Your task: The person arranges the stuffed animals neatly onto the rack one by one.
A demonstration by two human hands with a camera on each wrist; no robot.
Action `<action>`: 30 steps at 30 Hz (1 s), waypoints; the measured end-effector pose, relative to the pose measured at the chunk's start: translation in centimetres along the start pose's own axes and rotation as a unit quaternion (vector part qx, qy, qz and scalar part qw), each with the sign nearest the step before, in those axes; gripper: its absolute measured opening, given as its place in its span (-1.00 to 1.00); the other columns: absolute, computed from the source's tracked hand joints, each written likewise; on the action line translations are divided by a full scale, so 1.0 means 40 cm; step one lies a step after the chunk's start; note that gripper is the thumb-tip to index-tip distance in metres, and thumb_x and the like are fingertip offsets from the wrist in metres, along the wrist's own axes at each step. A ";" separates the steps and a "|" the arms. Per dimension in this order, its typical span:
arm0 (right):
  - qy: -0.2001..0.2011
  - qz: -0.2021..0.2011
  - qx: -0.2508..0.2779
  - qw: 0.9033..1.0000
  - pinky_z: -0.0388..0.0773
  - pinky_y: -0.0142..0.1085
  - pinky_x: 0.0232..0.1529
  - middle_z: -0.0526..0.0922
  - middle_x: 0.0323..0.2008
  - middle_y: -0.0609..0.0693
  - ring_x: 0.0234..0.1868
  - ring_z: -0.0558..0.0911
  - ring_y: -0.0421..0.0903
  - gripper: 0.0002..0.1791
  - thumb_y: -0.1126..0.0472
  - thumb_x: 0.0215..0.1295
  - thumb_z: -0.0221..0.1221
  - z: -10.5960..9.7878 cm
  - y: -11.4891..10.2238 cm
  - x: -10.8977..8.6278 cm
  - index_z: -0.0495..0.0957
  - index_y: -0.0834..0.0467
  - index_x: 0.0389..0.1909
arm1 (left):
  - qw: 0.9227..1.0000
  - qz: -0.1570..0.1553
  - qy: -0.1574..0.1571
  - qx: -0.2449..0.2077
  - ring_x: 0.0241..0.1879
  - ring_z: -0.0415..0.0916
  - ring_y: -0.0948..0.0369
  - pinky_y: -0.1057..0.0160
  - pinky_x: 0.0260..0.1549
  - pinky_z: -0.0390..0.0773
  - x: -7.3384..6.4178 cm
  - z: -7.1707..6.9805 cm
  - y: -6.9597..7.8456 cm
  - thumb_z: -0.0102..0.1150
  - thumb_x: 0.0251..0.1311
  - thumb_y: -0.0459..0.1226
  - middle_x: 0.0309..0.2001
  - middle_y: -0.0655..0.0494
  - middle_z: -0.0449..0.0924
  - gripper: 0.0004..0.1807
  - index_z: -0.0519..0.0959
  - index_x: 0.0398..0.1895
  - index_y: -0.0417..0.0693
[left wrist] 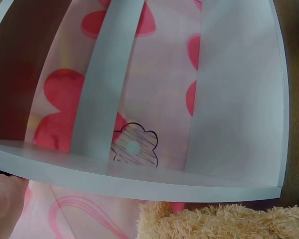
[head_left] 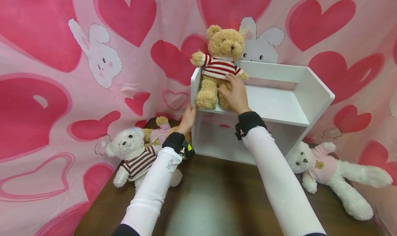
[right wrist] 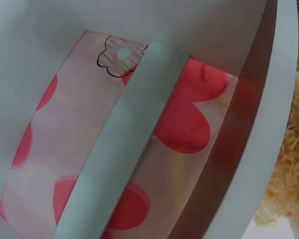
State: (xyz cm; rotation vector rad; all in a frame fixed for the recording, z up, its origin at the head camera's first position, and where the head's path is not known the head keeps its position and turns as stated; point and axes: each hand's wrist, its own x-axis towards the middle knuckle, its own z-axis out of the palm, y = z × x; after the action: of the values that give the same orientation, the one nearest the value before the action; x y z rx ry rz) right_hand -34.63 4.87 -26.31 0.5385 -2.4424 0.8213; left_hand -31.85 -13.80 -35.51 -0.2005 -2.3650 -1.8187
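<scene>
A tan teddy bear (head_left: 227, 44) in a red-and-white striped sweater sits on the upper level of a white shelf unit (head_left: 276, 103), at its left end, with its legs at the front edge. My right hand (head_left: 238, 95) holds the bear's lower body, fingers on the belly by the sweater hem and thumb at a leg. Low on the shelf's left side, my left hand (head_left: 187, 119) touches the side panel near its front edge. Tan fur (right wrist: 293, 159) shows beside the shelf board in the right wrist view.
Left of the shelf lie a white bear (head_left: 125, 143) in a brown-striped sweater and a tan bear in pink (head_left: 159, 130), partly hidden by my left arm. A white toy in pink (head_left: 324, 165) lies at right. All rest on a dark wooden table (head_left: 214, 198).
</scene>
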 end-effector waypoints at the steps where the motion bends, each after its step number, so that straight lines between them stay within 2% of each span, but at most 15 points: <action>1: 0.003 -0.005 0.003 1.000 -0.01 -0.14 0.32 0.27 0.26 0.18 0.32 0.15 0.08 -0.36 0.08 0.18 0.20 -0.004 0.001 -0.003 0.29 0.26 0.23 | 1.000 0.002 0.002 0.001 0.32 0.01 -0.02 0.10 0.26 0.06 0.000 0.001 -0.001 -0.39 0.43 -0.14 0.32 -0.30 0.06 -0.36 -0.21 0.37 -0.38; 6: -0.010 -0.040 -0.001 0.999 0.19 -0.12 0.22 0.37 0.15 0.21 0.20 0.30 0.11 -0.44 0.14 0.21 0.17 -0.032 -0.006 -0.010 0.32 0.29 0.18 | 1.000 0.016 0.017 0.010 0.31 0.04 -0.02 0.09 0.26 0.06 -0.003 0.004 0.000 -0.37 0.42 -0.16 0.30 -0.31 0.09 -0.38 -0.15 0.36 -0.40; 10: -0.041 -0.070 -0.010 0.997 0.32 -0.10 0.10 0.45 0.05 0.23 0.08 0.41 0.12 -0.48 0.18 0.20 0.18 -0.073 -0.029 -0.008 0.33 0.33 0.14 | 1.000 0.008 0.017 0.002 0.30 0.08 0.01 0.10 0.26 0.08 -0.002 0.005 0.000 -0.35 0.42 -0.13 0.27 -0.28 0.17 -0.36 -0.16 0.37 -0.38; 12: -0.065 -0.079 -0.013 0.995 0.37 -0.08 0.05 0.48 0.01 0.24 0.03 0.46 0.12 -0.51 0.19 0.20 0.18 -0.096 -0.044 -0.007 0.37 0.34 0.10 | 1.000 0.023 0.018 -0.001 0.29 0.11 0.08 0.17 0.25 0.10 0.027 0.009 -0.043 -0.35 0.41 -0.05 0.26 -0.22 0.22 -0.32 -0.14 0.38 -0.33; 14: -0.096 -0.087 -0.015 0.991 0.39 -0.06 0.01 0.50 -0.02 0.24 -0.01 0.48 0.13 -0.56 0.21 0.20 0.16 -0.119 -0.060 -0.006 0.40 0.34 0.06 | 0.998 0.050 0.027 0.008 0.26 0.16 0.13 0.25 0.21 0.16 0.065 0.016 -0.103 -0.36 0.37 0.07 0.23 -0.19 0.28 -0.25 -0.12 0.39 -0.31; 17: -0.144 -0.095 -0.020 0.985 0.41 -0.06 -0.04 0.53 -0.06 0.23 -0.06 0.50 0.12 -0.61 0.21 0.20 0.13 -0.147 -0.082 -0.010 0.44 0.32 0.01 | 0.997 0.066 0.027 0.008 0.26 0.16 0.12 0.25 0.22 0.16 0.054 0.013 -0.093 -0.36 0.36 0.07 0.24 -0.21 0.26 -0.25 -0.11 0.38 -0.32; 19: -0.166 -0.102 -0.024 0.981 0.43 -0.09 -0.08 0.55 -0.10 0.21 -0.11 0.52 0.08 -0.63 0.20 0.19 0.13 -0.161 -0.096 -0.016 0.46 0.30 -0.01 | 0.998 0.050 0.023 0.009 0.28 0.13 0.06 0.20 0.24 0.13 0.024 0.009 -0.049 -0.37 0.40 -0.01 0.26 -0.26 0.21 -0.30 -0.12 0.37 -0.35; 20: -0.174 -0.105 -0.025 0.979 0.44 -0.11 -0.09 0.57 -0.12 0.19 -0.13 0.53 0.06 -0.63 0.19 0.19 0.13 -0.167 -0.102 -0.019 0.48 0.29 -0.02 | 0.999 0.043 0.019 0.007 0.28 0.13 0.03 0.16 0.24 0.12 0.000 0.004 -0.013 -0.37 0.41 -0.05 0.26 -0.28 0.20 -0.32 -0.11 0.37 -0.37; 21: -0.181 -0.108 -0.026 0.977 0.45 -0.13 -0.11 0.58 -0.14 0.17 -0.15 0.54 0.04 -0.64 0.18 0.18 0.14 -0.171 -0.108 -0.023 0.49 0.28 -0.04 | 0.999 0.046 0.017 0.004 0.28 0.12 0.02 0.14 0.24 0.11 0.010 0.004 -0.025 -0.36 0.41 -0.07 0.27 -0.28 0.18 -0.34 -0.11 0.37 -0.35; 22: -0.188 -0.109 -0.028 0.976 0.45 -0.14 -0.13 0.59 -0.16 0.16 -0.16 0.55 0.03 -0.65 0.16 0.18 0.14 -0.175 -0.114 -0.026 0.51 0.27 -0.06 | 0.999 0.038 0.017 0.013 0.28 0.11 0.00 0.11 0.24 0.11 0.038 0.008 -0.049 -0.34 0.41 -0.12 0.27 -0.30 0.17 -0.37 -0.10 0.37 -0.36; 27: -0.232 -0.108 -0.030 0.966 0.47 -0.17 -0.20 0.61 -0.27 0.11 -0.22 0.56 -0.03 -0.68 0.16 0.16 0.18 -0.193 -0.135 -0.047 0.53 0.27 -0.12 | 0.995 0.085 0.040 0.036 0.25 0.19 0.12 0.10 0.19 0.21 0.235 0.035 -0.312 -0.35 0.34 0.12 0.26 -0.12 0.26 -0.32 -0.01 0.41 -0.01; 28: -0.241 -0.108 -0.032 0.964 0.48 -0.17 -0.21 0.61 -0.29 0.11 -0.23 0.56 -0.03 -0.69 0.16 0.16 0.18 -0.195 -0.136 -0.050 0.53 0.27 -0.14 | 0.995 0.081 0.040 0.037 0.24 0.19 0.13 0.08 0.19 0.21 0.249 0.037 -0.328 -0.35 0.32 0.15 0.25 -0.09 0.27 -0.31 -0.02 0.41 0.03; 29: -0.250 -0.108 -0.034 0.962 0.48 -0.18 -0.22 0.61 -0.31 0.10 -0.25 0.56 -0.04 -0.70 0.17 0.16 0.18 -0.197 -0.138 -0.054 0.54 0.26 -0.15 | 0.995 0.090 0.040 0.027 0.24 0.20 0.19 0.12 0.19 0.20 0.261 0.037 -0.357 -0.36 0.26 0.23 0.24 -0.02 0.30 -0.28 -0.03 0.41 0.14; 30: -0.257 -0.109 -0.038 0.959 0.48 -0.18 -0.22 0.62 -0.32 0.09 -0.26 0.57 -0.05 -0.71 0.17 0.15 0.18 -0.198 -0.140 -0.057 0.54 0.26 -0.17 | 0.995 0.088 0.041 0.030 0.23 0.21 0.19 0.12 0.19 0.21 0.262 0.038 -0.356 -0.36 0.25 0.24 0.23 -0.02 0.32 -0.26 -0.03 0.41 0.11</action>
State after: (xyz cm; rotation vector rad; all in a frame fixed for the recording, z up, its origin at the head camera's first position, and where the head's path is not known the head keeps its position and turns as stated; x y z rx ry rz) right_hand -27.34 6.29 -19.68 1.0838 -2.7874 0.5403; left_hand -44.97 -15.82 -47.26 -0.3104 -2.2638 -1.6408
